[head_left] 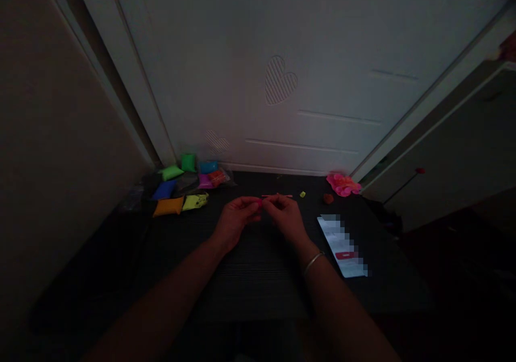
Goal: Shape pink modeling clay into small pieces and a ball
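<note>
My left hand (238, 215) and my right hand (285, 215) meet over the dark table (258, 281), fingertips pinched together. Between them is a small pinkish-red piece of modelling clay (260, 203), mostly covered by the fingers. Just behind the right hand lies a thin pink stick (287, 196), partly hidden. A tiny yellow piece (302, 194) sits right of it, and farther right a reddish-brown lump (328, 198). The scene is dim, so fine detail on the clay is lost.
Colored clay packets lie at the back left, among them an orange packet (168, 207), a blue packet (164, 190) and a green packet (188, 162). A lit phone (341, 246) rests right of my forearm. Pink petals (344, 185) lie near the white panel (226, 72) behind.
</note>
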`<action>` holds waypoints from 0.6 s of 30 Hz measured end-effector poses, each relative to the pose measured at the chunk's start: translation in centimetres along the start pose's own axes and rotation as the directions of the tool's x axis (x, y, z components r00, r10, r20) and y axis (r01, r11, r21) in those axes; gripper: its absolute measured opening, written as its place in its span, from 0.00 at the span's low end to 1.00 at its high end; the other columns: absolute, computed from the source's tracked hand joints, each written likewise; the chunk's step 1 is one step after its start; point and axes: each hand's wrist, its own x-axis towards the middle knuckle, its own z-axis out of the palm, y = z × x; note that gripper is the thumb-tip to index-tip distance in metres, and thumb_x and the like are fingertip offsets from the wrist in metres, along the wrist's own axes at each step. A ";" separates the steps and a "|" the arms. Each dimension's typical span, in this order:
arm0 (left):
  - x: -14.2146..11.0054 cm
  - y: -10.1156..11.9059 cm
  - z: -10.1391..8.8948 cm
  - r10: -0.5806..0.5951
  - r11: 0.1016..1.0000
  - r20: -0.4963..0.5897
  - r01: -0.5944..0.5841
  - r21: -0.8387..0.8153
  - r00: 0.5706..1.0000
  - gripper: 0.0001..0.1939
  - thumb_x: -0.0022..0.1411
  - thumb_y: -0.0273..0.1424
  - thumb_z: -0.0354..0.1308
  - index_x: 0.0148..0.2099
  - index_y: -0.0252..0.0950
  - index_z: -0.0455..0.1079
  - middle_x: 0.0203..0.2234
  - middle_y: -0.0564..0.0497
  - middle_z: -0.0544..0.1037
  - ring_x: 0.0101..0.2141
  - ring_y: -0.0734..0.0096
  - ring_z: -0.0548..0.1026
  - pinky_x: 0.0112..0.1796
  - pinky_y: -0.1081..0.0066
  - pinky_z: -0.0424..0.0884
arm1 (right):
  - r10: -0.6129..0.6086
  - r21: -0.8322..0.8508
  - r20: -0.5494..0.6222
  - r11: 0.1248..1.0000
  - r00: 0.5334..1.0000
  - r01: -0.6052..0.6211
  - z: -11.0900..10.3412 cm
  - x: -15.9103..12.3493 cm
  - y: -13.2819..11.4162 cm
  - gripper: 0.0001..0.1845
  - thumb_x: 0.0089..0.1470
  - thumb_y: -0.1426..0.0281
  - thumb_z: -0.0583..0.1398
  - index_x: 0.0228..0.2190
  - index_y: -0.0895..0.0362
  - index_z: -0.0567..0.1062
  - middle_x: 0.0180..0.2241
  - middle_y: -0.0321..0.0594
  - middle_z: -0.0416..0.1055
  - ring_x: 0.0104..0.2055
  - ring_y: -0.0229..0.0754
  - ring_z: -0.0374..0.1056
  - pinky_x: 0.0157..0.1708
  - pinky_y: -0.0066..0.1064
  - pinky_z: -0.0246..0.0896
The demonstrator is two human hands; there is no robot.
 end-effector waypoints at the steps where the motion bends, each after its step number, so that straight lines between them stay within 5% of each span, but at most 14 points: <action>1: 0.0 0.0 0.0 -0.003 1.000 -0.001 0.003 0.004 1.000 0.10 0.42 0.28 0.65 0.31 0.33 0.72 0.28 0.51 0.76 0.29 0.74 0.73 0.29 0.75 0.69 | -0.006 -0.007 0.004 1.000 1.000 0.006 0.0 0.0 0.0 0.10 0.43 0.64 0.59 0.23 0.59 0.72 0.19 0.33 0.68 0.18 0.31 0.58 0.16 0.23 0.50; 18: 0.1 -0.3 -0.2 -0.018 1.000 0.016 0.018 -0.010 1.000 0.10 0.44 0.28 0.65 0.32 0.33 0.72 0.29 0.50 0.76 0.30 0.74 0.73 0.30 0.74 0.70 | -0.056 -0.048 -0.029 0.997 0.998 0.055 -0.1 0.1 0.4 0.14 0.45 0.61 0.58 0.28 0.58 0.74 0.23 0.36 0.70 0.21 0.33 0.61 0.19 0.25 0.56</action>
